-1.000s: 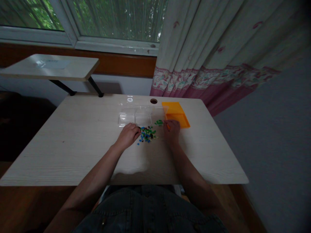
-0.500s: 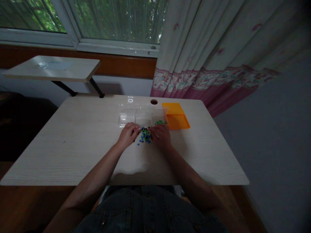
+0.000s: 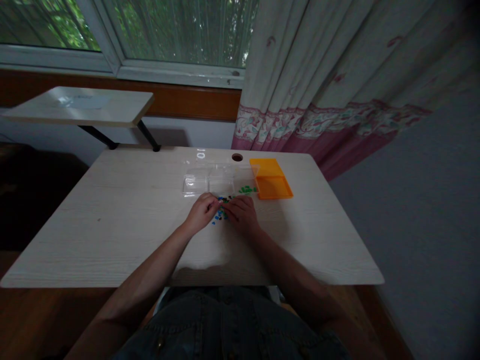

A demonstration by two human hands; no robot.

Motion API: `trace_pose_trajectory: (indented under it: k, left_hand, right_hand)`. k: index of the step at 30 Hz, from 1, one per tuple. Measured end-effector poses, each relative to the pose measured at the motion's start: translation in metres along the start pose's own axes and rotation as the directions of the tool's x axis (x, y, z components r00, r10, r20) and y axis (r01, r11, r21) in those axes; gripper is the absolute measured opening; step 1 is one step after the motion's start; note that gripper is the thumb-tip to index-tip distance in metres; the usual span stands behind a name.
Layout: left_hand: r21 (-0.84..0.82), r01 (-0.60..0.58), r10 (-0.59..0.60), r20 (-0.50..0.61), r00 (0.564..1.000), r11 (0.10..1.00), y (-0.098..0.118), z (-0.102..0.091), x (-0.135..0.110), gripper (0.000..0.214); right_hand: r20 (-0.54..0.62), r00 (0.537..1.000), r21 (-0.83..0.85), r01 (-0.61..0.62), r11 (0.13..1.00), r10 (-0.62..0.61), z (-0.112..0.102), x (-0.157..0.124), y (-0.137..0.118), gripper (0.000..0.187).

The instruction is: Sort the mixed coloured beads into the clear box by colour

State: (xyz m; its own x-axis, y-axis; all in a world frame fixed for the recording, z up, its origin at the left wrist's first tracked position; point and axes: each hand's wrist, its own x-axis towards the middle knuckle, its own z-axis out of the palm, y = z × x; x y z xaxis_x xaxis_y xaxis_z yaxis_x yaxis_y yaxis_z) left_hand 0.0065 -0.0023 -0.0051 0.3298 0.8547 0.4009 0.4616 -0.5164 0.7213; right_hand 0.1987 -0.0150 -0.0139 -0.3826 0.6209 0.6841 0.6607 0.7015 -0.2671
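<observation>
A small heap of tiny blue, green and dark pieces (image 3: 219, 217) lies on the table, partly covered by my hands. At its left side my left hand (image 3: 201, 212) has thumb and fingers drawn together, the tips at the heap. From the right, my right hand (image 3: 243, 214) reaches over the heap with its fingers closed, nearly meeting the left fingertips. Whatever is between the fingers is too small to make out. Just beyond the hands sits a clear plastic compartment box (image 3: 221, 187). Green pieces (image 3: 247, 189) lie in its right compartment.
An orange box (image 3: 275, 188) with its lid opened back stands right of the clear box. Behind them is a round hole (image 3: 237, 157) in the table (image 3: 123, 215). A raised shelf (image 3: 82, 106) is at the back left, a curtain (image 3: 300, 75) at the back right.
Both hands have come closer together over the heap and now cover more of it. My right hand has moved left and off the green pieces, which now show more fully.
</observation>
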Motion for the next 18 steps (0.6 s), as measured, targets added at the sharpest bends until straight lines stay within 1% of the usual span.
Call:
trace_pose_trajectory:
  k: [4,8,12,15,18]
  left_hand:
    - [0.039,-0.011,0.010,0.022,1.000,0.999,0.001,-0.001,0.000,0.038]
    - [0.058,-0.010,0.007,0.050,0.999,0.998,0.003,-0.002,0.000,0.040]
    - [0.062,-0.014,0.010,0.062,0.998,0.998,0.003,-0.002,0.000,0.041]
    - [0.081,-0.022,0.017,0.065,0.998,0.997,0.003,-0.003,0.000,0.040]
    - [0.116,-0.018,0.012,0.059,0.998,0.993,0.002,-0.006,0.001,0.039]
  right_hand:
    - [0.023,1.000,0.008,-0.022,1.000,0.022,0.000,0.000,0.000,0.013]
    - [0.070,0.995,0.005,-0.067,0.998,0.066,0.000,-0.001,0.000,0.016]
    - [0.092,0.991,0.003,-0.094,0.996,0.093,0.000,-0.001,0.000,0.017]
    - [0.071,0.991,-0.009,-0.116,0.993,0.117,-0.002,0.001,0.003,0.017]
    - [-0.026,0.982,-0.019,-0.189,0.982,0.189,-0.009,0.003,0.014,0.018]
